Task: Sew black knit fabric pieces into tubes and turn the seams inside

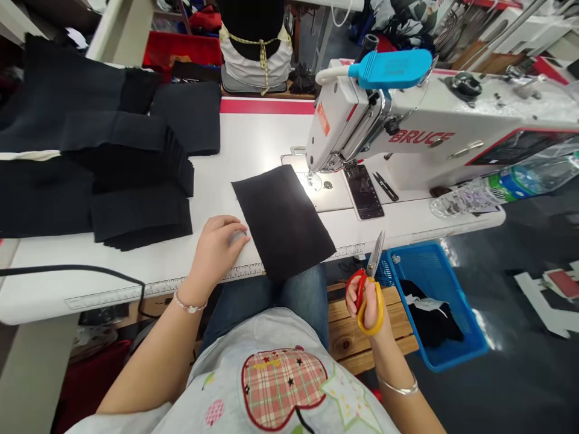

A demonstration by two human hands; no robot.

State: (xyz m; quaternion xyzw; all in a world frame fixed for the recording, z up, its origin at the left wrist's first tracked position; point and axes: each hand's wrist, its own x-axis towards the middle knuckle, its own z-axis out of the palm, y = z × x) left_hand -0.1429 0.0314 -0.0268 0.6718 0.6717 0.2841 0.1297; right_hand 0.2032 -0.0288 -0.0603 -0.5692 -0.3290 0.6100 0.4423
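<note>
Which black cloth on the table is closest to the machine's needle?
The single sheet just right of the left hand, overhanging the front of the table; the other black cloths lie in piles further left.

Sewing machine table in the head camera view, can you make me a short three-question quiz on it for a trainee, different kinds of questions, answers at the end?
1. Multiple choice: what colour are the handles of the scissors in the right hand?
A) Both yellow
B) One red, one yellow
C) Both blue

2. True or false: the smartphone lies between the black fabric panel and the black thread snips.

3. Fill in the blank: the red lettering on the sewing machine reads ____.

Key:
1. B
2. True
3. BRUCE
</note>
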